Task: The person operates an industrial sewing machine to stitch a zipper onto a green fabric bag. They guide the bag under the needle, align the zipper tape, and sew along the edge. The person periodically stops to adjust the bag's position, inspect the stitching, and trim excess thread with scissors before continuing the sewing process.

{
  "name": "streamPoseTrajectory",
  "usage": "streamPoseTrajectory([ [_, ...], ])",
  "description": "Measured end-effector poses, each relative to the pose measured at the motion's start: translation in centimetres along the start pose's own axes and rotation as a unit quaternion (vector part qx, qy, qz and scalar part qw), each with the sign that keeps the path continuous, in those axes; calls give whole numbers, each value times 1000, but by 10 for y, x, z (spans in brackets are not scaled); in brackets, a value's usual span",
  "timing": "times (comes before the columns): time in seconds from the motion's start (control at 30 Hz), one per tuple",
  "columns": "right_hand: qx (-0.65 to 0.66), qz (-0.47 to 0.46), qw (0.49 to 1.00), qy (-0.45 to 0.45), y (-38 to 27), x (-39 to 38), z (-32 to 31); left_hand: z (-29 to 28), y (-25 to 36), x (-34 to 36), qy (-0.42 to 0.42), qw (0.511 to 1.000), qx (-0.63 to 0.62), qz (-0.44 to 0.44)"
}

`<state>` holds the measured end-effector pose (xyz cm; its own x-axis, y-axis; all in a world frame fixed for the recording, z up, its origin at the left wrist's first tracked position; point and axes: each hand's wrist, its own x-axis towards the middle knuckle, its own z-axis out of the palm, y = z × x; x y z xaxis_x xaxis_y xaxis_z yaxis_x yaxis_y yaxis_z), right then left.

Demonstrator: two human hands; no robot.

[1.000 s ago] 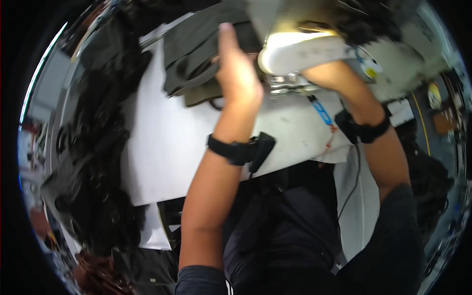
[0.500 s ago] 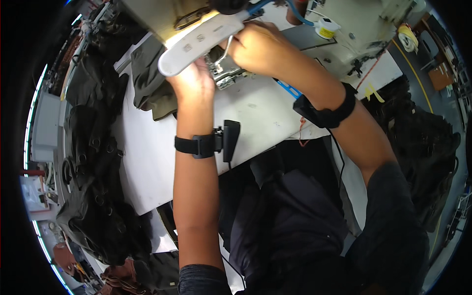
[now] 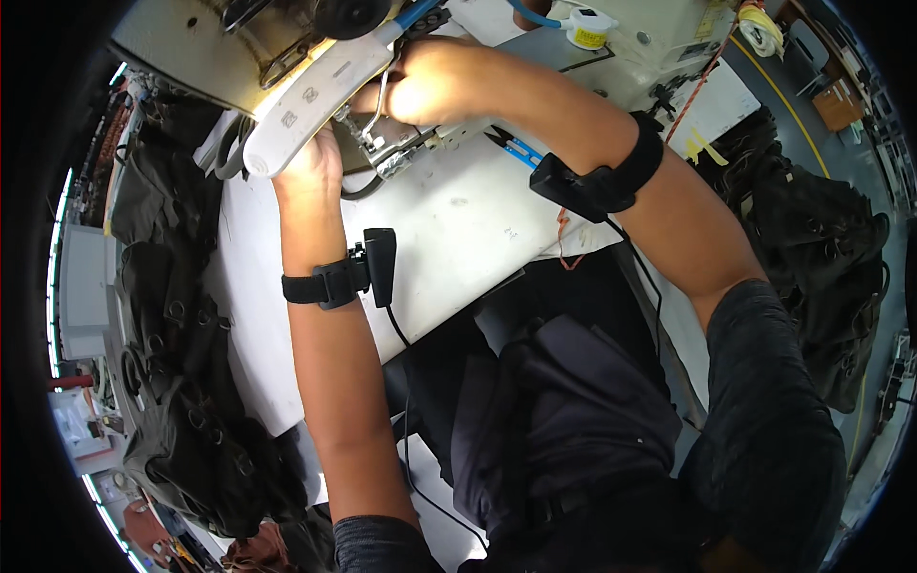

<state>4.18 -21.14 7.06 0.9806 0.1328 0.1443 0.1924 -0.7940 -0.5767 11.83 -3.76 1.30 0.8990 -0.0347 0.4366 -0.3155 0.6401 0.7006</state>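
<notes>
Both my hands are at the needle area of a sewing machine [image 3: 201,43], partly under its white lamp bar [image 3: 320,100]. My left hand [image 3: 313,164] reaches in from the near side, palm side showing; the lamp hides its fingers. My right hand [image 3: 430,86] is curled beside the metal presser parts [image 3: 377,143], its fingertips largely out of sight, and what it pinches cannot be made out. A dark curved strap [image 3: 227,153] loops out left of the lamp, and a similar dark edge shows below the presser parts. Blue thread snips [image 3: 518,148] lie by my right forearm.
Dark bags [image 3: 181,315] with metal rings are heaped along the left of the white table [image 3: 458,229]. More dark bags [image 3: 817,258] are piled at the right. A small white container [image 3: 589,31] stands on the machine bed. An orange cord [image 3: 565,239] hangs at the table's front edge.
My view has shifted, so hands and machine appear further left. The dark green fabric left of my left hand is out of sight; a dark strap loop shows there now.
</notes>
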Motion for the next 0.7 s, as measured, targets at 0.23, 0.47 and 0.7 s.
streamPoseTrajectory([
  [0.23, 7, 4, 998, 60, 5, -25, -6, 44, 15, -50, 138, 990, 24, 1],
  [0.47, 115, -175, 949, 235, 31, -23, 18, 60, 18, -82, 168, 983, -75, -13],
  [0.7, 105, -194, 941, 256, 20, -41, 16, 59, 18, -99, 170, 982, -70, -39],
])
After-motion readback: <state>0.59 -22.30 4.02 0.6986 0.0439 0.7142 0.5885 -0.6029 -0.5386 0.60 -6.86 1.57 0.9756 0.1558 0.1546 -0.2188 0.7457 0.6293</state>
